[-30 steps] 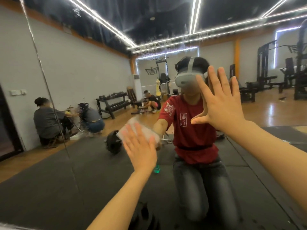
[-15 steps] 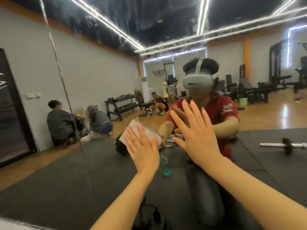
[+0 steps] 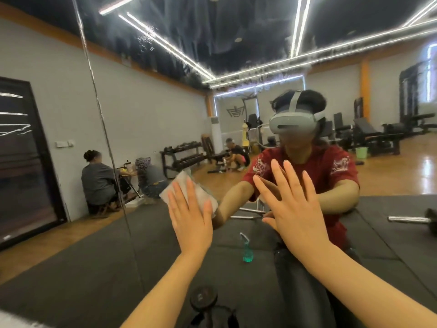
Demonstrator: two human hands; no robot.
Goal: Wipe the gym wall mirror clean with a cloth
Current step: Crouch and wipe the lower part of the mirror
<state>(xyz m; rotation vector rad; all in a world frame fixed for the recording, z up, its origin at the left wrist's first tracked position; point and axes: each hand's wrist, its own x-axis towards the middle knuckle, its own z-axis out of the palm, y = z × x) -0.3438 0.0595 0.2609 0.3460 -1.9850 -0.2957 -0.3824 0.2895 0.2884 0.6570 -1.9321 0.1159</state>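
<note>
The gym wall mirror (image 3: 236, 55) fills the whole view, streaked and smeared across its upper part. A white cloth (image 3: 184, 188) lies flat on the glass under my left hand (image 3: 189, 218), whose palm presses it with the fingers spread. To the right of it, my right hand (image 3: 295, 209) rests flat on the mirror, fingers apart, holding nothing. The reflection shows me kneeling in a red shirt with both arms stretched to the glass.
A vertical seam (image 3: 104, 129) between mirror panels runs left of the cloth. Reflected in the glass are a green spray bottle (image 3: 247, 249) on the black mat, a barbell (image 3: 411, 218) at right, a dumbbell rack, benches, and people sitting at the far wall.
My right hand has come down and leftward, from head height to beside my left hand. The left hand with the cloth has shifted slightly up the glass. The view has tilted upward.
</note>
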